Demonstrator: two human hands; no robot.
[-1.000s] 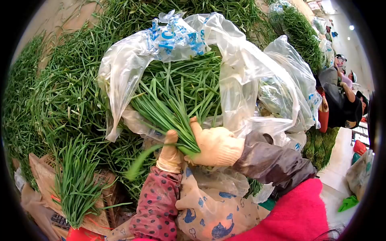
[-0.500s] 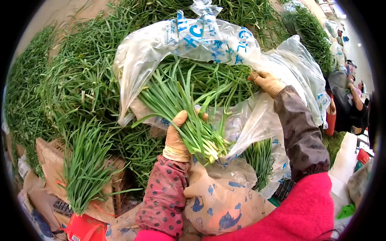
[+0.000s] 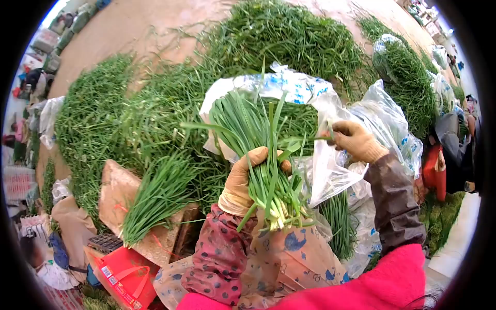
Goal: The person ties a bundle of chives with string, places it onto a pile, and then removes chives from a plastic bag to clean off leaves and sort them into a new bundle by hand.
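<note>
My gloved left hand [image 3: 242, 183] is wrapped around a bunch of garlic chives [image 3: 240, 121], holding it upright with the pale stem ends pointing down toward my lap. Off to its right, my gloved right hand [image 3: 361, 142] is closed in a pinch on a thin green chive leaf [image 3: 321, 138] stretching toward the bunch. Behind the bunch lies an opened plastic bag [image 3: 302, 89] with blue print, and more chives show inside it. A second chive bundle [image 3: 338, 222] rests in plastic below my right forearm.
A large heap of loose chives [image 3: 155, 111] spreads across the floor ahead. To the left, a tied bundle [image 3: 160, 199] lies on a tan board [image 3: 118, 188], above a red bag [image 3: 121, 274]. Other people and crates line both edges.
My left hand has raised the bunch more upright and shifted it right in view. My right hand has drawn away from the bag's opening. The whole view has tilted outward.
</note>
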